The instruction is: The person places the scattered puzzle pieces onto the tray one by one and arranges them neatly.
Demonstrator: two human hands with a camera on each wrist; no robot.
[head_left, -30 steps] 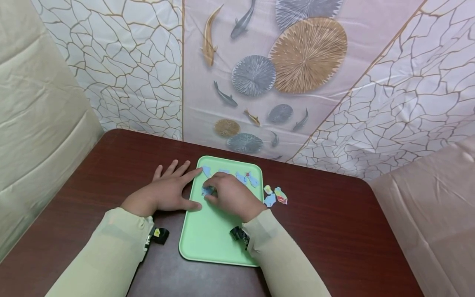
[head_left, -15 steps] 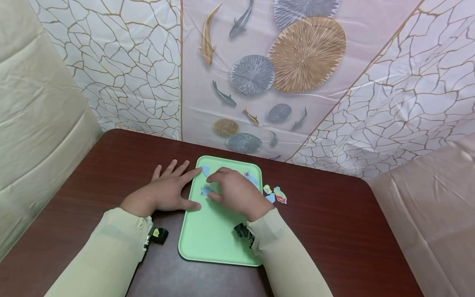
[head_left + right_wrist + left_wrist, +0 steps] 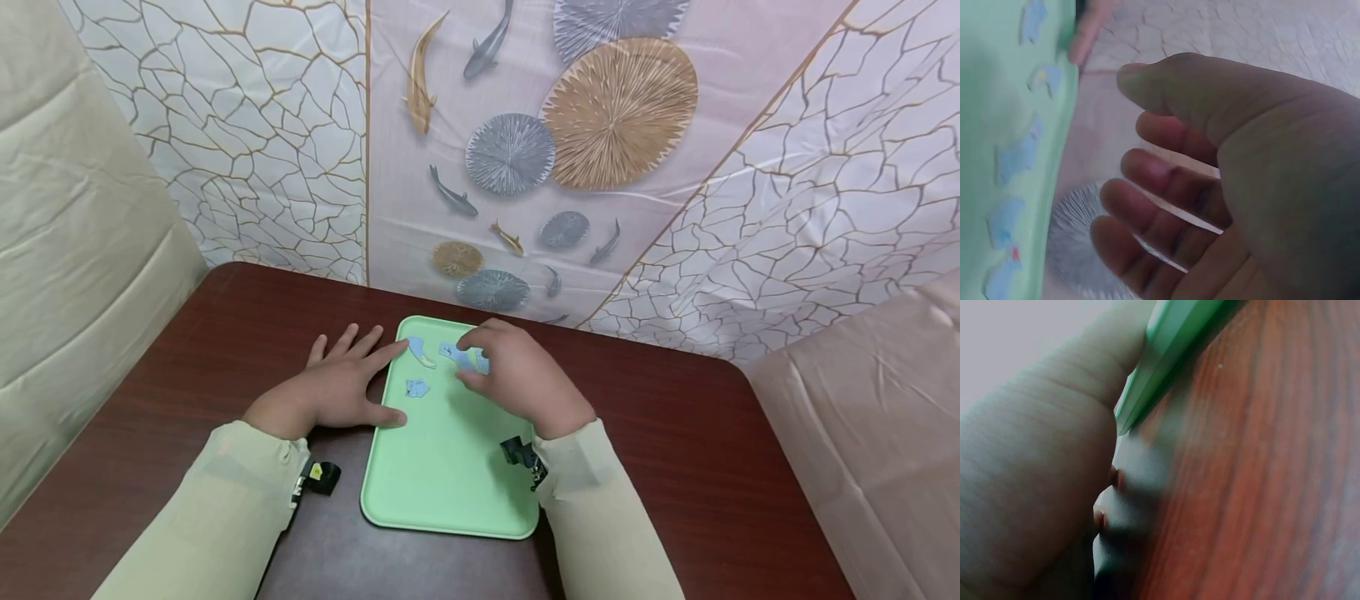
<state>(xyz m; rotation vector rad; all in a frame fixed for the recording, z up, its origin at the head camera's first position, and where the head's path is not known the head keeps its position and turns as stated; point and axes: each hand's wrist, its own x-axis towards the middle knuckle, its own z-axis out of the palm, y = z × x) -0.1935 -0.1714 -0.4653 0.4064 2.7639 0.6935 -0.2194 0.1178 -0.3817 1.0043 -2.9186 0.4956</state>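
Observation:
My left hand (image 3: 333, 387) lies with its fingers spread at the left edge of a light green tray (image 3: 442, 479). Its index fingertip and thumb reach over the rim, the index beside a curved blue picture piece (image 3: 420, 352). Just below that lies a small blue piece (image 3: 417, 388). Over the upper right of the tray hovers my right hand (image 3: 525, 379), fingers loosely bent and holding nothing. Near its fingertips is a wider blue piece (image 3: 456, 355). The right wrist view shows further pieces along the tray, one with a red spot (image 3: 1005, 272); the hand hides these in the head view.
A dark reddish-brown table (image 3: 675, 467) surrounds the tray. Patterned cloth (image 3: 510, 250) with fish and round leaf shapes hangs behind it, and pale cloth (image 3: 82, 208) hangs at the left. Each wrist wears a small black camera (image 3: 322, 477).
My right hand has let go of the small blue piece and moved right across the tray. It now covers the loose pieces right of the tray. The left hand has stayed still.

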